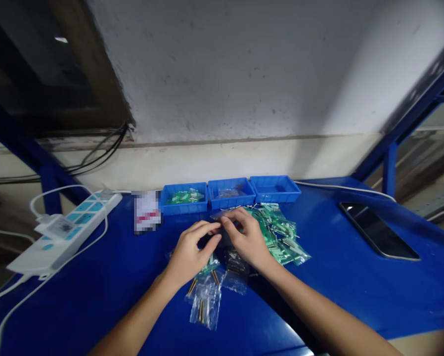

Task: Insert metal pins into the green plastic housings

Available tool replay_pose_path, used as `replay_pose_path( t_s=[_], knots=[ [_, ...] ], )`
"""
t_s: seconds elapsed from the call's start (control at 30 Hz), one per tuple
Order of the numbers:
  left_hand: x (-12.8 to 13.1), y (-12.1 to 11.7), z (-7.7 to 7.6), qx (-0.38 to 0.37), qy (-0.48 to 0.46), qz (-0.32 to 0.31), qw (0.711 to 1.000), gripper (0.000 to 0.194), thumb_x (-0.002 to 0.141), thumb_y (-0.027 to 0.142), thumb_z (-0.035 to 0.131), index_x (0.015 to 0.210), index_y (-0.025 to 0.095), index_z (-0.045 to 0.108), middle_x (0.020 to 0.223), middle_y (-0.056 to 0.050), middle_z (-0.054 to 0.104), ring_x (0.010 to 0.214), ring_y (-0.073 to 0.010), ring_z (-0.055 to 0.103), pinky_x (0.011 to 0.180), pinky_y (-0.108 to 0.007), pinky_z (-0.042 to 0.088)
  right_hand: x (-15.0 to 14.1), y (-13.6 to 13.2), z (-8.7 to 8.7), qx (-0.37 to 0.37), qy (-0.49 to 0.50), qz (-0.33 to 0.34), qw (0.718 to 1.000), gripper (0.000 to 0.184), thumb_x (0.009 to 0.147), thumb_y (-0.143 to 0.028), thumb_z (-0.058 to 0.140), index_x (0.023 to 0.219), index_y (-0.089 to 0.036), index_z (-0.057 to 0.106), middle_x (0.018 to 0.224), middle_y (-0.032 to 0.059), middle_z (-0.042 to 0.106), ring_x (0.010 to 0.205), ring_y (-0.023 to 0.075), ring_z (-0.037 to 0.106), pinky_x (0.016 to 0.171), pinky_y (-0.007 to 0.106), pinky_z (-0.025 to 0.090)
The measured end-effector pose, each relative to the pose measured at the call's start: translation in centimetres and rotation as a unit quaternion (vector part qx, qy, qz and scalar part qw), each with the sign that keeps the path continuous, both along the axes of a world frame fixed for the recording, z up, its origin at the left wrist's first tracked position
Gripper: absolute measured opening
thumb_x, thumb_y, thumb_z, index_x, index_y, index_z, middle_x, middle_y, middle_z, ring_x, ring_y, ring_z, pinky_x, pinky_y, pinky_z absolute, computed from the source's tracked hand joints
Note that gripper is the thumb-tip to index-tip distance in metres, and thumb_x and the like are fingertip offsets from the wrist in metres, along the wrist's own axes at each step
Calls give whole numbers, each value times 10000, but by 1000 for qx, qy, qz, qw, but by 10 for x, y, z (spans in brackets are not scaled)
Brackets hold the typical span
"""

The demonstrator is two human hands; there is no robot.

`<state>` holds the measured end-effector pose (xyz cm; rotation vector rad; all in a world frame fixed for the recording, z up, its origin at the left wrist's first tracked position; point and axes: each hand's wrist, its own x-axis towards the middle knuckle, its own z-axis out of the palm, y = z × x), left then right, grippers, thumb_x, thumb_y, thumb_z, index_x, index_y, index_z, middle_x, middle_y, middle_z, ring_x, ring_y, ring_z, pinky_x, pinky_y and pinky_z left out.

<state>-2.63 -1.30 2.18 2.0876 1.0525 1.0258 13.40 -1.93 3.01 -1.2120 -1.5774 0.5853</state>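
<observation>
My left hand (192, 252) and my right hand (246, 235) meet over the middle of the table. Their fingertips close on a small clear plastic bag (217, 215), mostly hidden by the fingers, so its contents cannot be made out. Just below lie clear bags with brass-coloured screw-like pieces (203, 309) and a bag with dark pieces (235, 262). Beside my right hand is a heap of small bags with green pieces (283, 235). Behind the hands stand three blue bins: the left bin (185, 207) holds green bags, the middle bin (231, 200) clear bags.
The right blue bin (276, 198) stands against the wall. A white power strip (64, 237) with a plugged-in charger and cables lies at left, beside a blurred white packet (147, 211). A black phone (379, 230) rests at right. Blue frame posts flank the table (355, 282).
</observation>
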Motion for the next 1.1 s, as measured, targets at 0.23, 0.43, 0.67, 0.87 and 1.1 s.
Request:
replay_pose_path(
  t_s=[0.23,0.43,0.67,0.87,1.1],
  knots=[
    [1,6,1,-312,-282,30,907,332,849,440,511,796,138,636,749,-39,604,707,-136,545,671,-254,430,-1,-5,-6,74,-21,62,995,227,835,-155,496,970,-223,666,967,62,531,907,174,544,806,345,466],
    [-5,11,-2,-219,-254,81,938,187,805,344,604,844,165,645,727,-4,595,666,-119,523,606,-219,401,-1,-6,-1,9,2,102,995,167,793,-322,596,874,-200,676,1051,76,463,1031,205,491,873,360,433],
    [-4,3,4,190,11,88,978,127,825,242,593,917,228,678,857,-41,639,856,-196,568,789,-345,449,-1,3,4,-174,184,112,961,314,806,-441,527,674,-165,599,619,-7,542,577,114,489,571,244,390],
    [-6,10,-5,130,110,103,980,323,861,280,533,1181,242,549,1128,-69,566,1082,-223,505,922,-398,426,9,4,6,-4,153,-38,987,143,782,-304,559,754,-173,608,678,10,595,591,124,514,554,254,405],
    [-9,21,-31,55,248,147,956,402,854,403,497,1202,210,552,1291,-118,528,1200,-336,429,925,-540,378,59,15,29,287,-79,-292,909,174,849,-241,490,986,-208,591,758,50,587,659,162,525,658,327,431]
  ],
)
